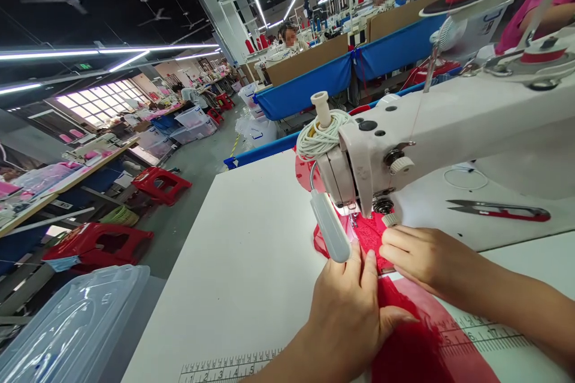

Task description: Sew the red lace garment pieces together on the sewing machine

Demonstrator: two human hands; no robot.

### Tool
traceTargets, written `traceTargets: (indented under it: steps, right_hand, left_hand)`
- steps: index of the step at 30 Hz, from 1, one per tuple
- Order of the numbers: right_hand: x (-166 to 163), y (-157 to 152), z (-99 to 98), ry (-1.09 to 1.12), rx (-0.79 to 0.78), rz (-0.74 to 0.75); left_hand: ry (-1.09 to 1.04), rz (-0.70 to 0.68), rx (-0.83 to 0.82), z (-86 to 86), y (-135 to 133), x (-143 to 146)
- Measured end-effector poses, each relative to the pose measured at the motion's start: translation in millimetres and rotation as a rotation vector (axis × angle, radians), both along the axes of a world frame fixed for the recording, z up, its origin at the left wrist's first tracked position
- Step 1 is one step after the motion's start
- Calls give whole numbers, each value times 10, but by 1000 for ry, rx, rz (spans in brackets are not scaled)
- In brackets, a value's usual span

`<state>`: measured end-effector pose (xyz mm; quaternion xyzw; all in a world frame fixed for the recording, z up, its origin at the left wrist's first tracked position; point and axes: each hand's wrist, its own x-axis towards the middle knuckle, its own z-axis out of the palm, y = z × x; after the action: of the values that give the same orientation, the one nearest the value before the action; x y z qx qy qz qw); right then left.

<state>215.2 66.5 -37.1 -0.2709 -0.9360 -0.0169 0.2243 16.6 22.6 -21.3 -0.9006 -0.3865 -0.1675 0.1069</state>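
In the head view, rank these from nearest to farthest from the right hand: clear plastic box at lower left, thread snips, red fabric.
1. Red fabric: at the fingertips of the right hand.
2. Thread snips: just beyond the hand, toward the right.
3. Clear plastic box: far left, past the table's edge.

Fabric (406, 353) lies on the table (233, 251), partly beneath the sewing machine (449, 114). Snips (498, 210) lie farther right — stools (81, 238), left of the table.
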Motion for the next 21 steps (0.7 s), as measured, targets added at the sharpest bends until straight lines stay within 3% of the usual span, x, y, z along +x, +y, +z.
traceTargets:
  steps: [21]
  right_hand:
    - [-31,83,17,23,94,-41]
  left_hand:
    - [75,65,3,-97,80,-58]
